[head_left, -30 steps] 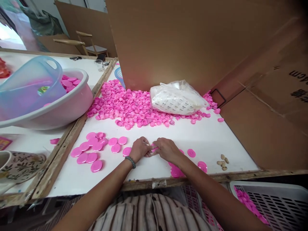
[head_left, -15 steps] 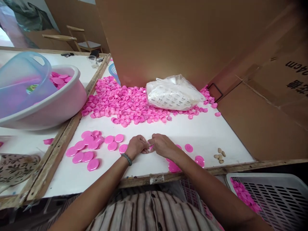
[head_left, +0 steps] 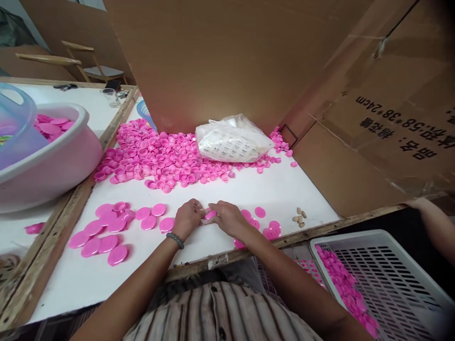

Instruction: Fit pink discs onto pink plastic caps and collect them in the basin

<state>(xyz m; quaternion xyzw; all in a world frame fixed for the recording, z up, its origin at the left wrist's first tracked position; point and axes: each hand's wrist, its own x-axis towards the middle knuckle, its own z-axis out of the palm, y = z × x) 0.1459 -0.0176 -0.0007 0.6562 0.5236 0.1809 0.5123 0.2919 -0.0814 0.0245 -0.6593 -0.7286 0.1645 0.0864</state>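
Above the front part of the white table my two hands meet. A round pink plastic disc [head_left: 210,214] is pinched in the fingers of my right hand [head_left: 227,218]. My left hand [head_left: 188,217], with a beaded bracelet at the wrist, is closed close beside the disc; whatever its fingertips hold is too small to make out. Glossy pink round discs [head_left: 115,224] lie to the left of my left hand, some overlapping. More flat pink discs [head_left: 272,229] rest beyond my right forearm.
Behind my hands spreads a heap of small pink cups [head_left: 152,154], with a clear bag of white packets [head_left: 232,142] on it. Cardboard [head_left: 220,61] walls the back and right. A pink basin [head_left: 67,156] stands left, a white basket [head_left: 384,237] below right. Another person's arm [head_left: 435,232] shows at right.
The view has swung to the right, so things sit further left. More of the pink disc shows in my right fingers. Another person's arm has come into view at right.
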